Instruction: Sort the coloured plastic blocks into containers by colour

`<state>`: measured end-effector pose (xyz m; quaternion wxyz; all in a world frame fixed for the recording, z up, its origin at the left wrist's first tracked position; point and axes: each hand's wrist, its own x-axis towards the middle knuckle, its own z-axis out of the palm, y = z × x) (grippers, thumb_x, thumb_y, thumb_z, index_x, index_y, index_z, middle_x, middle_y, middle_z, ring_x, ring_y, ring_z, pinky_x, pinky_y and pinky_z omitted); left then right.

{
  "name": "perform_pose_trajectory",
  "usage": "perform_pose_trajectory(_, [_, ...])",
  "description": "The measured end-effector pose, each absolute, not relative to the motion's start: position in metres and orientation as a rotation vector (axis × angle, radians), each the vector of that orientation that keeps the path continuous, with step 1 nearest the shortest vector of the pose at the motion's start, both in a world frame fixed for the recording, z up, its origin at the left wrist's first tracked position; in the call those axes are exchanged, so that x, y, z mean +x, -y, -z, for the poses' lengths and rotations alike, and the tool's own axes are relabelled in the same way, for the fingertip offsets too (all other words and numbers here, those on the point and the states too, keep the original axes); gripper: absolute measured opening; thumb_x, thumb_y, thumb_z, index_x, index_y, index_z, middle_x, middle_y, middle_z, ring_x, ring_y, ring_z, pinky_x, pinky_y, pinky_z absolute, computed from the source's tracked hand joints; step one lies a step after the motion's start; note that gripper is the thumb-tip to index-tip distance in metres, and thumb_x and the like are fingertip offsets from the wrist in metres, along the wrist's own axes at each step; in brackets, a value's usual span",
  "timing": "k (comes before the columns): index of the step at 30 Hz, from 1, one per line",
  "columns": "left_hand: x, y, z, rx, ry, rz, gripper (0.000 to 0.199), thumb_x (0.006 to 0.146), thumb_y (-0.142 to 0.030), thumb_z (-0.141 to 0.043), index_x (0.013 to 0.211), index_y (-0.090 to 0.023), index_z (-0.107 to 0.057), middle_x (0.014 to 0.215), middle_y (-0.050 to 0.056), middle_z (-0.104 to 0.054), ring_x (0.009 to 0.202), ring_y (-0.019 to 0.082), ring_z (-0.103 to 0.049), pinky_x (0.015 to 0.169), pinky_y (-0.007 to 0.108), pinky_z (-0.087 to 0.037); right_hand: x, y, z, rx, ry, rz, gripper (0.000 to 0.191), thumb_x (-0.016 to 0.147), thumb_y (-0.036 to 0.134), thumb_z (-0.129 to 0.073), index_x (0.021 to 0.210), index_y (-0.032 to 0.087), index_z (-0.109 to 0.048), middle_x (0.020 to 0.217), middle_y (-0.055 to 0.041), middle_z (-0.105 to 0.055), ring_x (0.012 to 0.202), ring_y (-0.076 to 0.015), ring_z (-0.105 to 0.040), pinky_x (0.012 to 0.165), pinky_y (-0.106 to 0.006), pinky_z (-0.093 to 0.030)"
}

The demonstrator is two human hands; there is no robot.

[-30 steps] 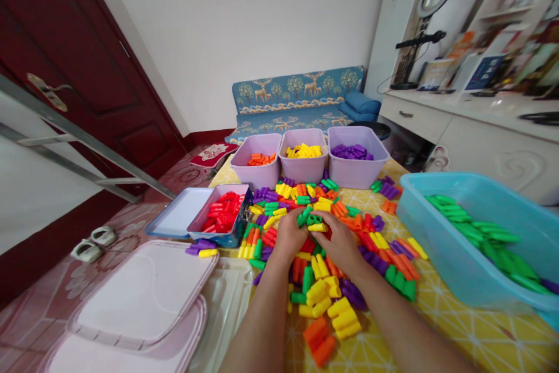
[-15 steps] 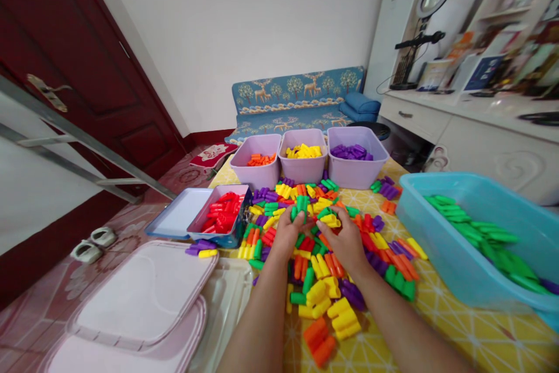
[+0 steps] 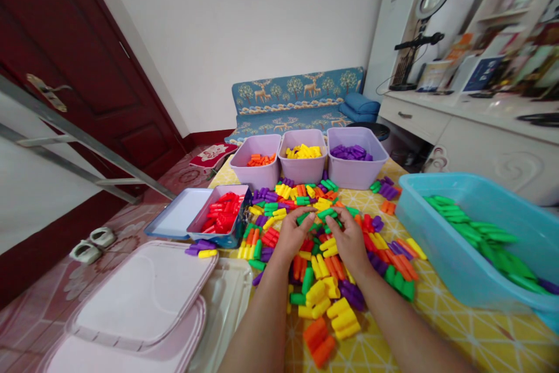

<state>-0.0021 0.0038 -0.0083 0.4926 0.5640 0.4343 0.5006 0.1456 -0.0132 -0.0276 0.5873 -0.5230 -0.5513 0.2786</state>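
Note:
My left hand (image 3: 294, 236) and my right hand (image 3: 348, 239) lie side by side in a large spread of chunky plastic pegs (image 3: 317, 286) in yellow, orange, green, purple and red. The left fingertips rest beside a green peg (image 3: 304, 218). The right fingers curve over another green peg (image 3: 326, 214), with yellow pegs (image 3: 329, 248) just below that hand. No peg is clearly lifted by either hand. Both hands hide the pegs beneath them.
Three lilac bins (image 3: 301, 178) hold sorted orange, yellow and purple pegs at the table's far edge. A blue tub (image 3: 437, 245) of green pegs stands right. A tin (image 3: 213, 239) holds red pegs at left. Stacked pale lids (image 3: 140, 297) lie on the floor at lower left.
My hands have spread slightly apart and lowered. The green pegs held up between them earlier now lie lower among the pile, and the yellow pegs near my right hand have shifted.

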Motion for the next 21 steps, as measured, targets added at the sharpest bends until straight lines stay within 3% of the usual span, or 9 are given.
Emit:
perform_pose_trajectory(5, [-0.005, -0.005, 0.01, 1.361, -1.111, -1.282, 0.039, 0.08, -0.027, -0.06, 0.118, -0.021, -0.062, 0.106, 0.006, -0.067, 0.065, 0.011, -0.058, 0.056, 0.021, -0.048, 0.148, 0.011, 0.025, -1.189, 1.175, -0.66, 0.031, 0.084, 0.044, -0.058, 0.103, 0.021, -0.059, 0.094, -0.0065, -0.069, 0.088, -0.0237, -0.065, 0.083, -0.042, -0.052])
perform_pose_trajectory(11, [-0.003, -0.001, 0.007, 1.484, -0.981, -1.223, 0.044, 0.075, -0.022, -0.067, 0.119, -0.023, -0.064, 0.12, 0.008, -0.064, 0.089, 0.018, -0.063, 0.076, 0.028, -0.052, 0.146, 0.012, 0.022, -1.083, 1.162, -0.771, 0.03, 0.078, 0.042, -0.066, 0.097, 0.02, -0.061, 0.094, -0.0075, -0.071, 0.088, -0.0238, -0.068, 0.083, -0.042, -0.054])
perform_pose_trajectory(17, [-0.003, -0.004, 0.008, 1.474, -1.068, -1.24, 0.042, 0.079, -0.022, -0.062, 0.121, -0.021, -0.063, 0.095, 0.004, -0.069, 0.066, 0.012, -0.057, 0.062, 0.023, -0.048, 0.153, 0.009, -0.005, -0.97, 0.952, -0.899, 0.03, 0.077, 0.041, -0.07, 0.096, 0.02, -0.061, 0.082, -0.0035, -0.072, 0.072, -0.0199, -0.07, 0.069, -0.038, -0.059])
perform_pose_trajectory(21, [-0.003, -0.004, 0.007, 1.511, -1.131, -1.211, 0.042, 0.078, -0.02, -0.061, 0.12, -0.02, -0.063, 0.082, 0.001, -0.067, 0.053, 0.008, -0.047, 0.051, 0.02, -0.04, 0.195, -0.002, -0.038, -0.751, 0.689, -0.732, 0.021, 0.076, 0.034, -0.073, 0.085, 0.02, -0.061, 0.086, -0.003, -0.073, 0.084, -0.0202, -0.072, 0.084, -0.044, -0.058])
